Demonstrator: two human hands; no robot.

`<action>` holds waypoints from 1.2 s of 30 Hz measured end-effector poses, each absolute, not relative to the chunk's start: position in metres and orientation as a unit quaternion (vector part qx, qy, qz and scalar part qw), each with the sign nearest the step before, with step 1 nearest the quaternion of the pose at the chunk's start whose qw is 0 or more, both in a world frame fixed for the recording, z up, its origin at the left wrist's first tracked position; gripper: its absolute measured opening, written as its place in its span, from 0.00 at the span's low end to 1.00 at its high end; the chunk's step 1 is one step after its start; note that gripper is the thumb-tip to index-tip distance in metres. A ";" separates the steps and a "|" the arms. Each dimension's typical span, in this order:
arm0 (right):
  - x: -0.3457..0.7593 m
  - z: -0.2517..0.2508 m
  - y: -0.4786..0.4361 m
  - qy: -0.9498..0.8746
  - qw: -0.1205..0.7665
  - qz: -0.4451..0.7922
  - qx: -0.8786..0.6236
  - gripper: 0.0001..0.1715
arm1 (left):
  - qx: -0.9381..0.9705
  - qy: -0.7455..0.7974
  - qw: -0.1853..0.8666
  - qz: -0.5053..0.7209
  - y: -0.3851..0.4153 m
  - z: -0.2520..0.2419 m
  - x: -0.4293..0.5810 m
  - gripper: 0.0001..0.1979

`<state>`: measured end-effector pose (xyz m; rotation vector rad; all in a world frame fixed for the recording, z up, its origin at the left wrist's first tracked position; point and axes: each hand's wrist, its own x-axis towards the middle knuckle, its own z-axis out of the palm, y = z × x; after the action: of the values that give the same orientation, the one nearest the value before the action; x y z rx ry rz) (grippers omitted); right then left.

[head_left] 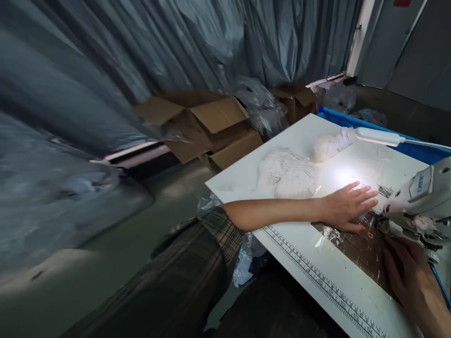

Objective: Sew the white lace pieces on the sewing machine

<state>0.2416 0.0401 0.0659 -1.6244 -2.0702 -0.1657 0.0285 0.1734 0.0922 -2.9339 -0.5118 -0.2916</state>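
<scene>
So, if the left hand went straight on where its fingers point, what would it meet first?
Most likely the left hand would meet the sewing machine, close ahead, though depth is hard to judge.

Big shiny grey curtain (211,42) hanging along the back, open cardboard box (221,115) in front of it with the flaps splayed out, a second carton (299,107) further right, crumpled clear plastic bag (264,108) between the two, dull greenish floor (172,190) off to the left

Tabletop ruler numerals (320,283), blurred lettering (420,182) on machine (408,199)
</scene>
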 end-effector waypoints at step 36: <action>0.221 0.062 0.023 -0.607 0.319 0.446 -0.575 0.27 | -0.990 -0.066 -0.098 -0.074 0.112 0.137 0.011 0.09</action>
<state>0.2212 0.0232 0.0620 -1.5135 -1.5965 1.1724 0.0109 0.1115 0.1366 -3.3222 -0.2220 -0.2486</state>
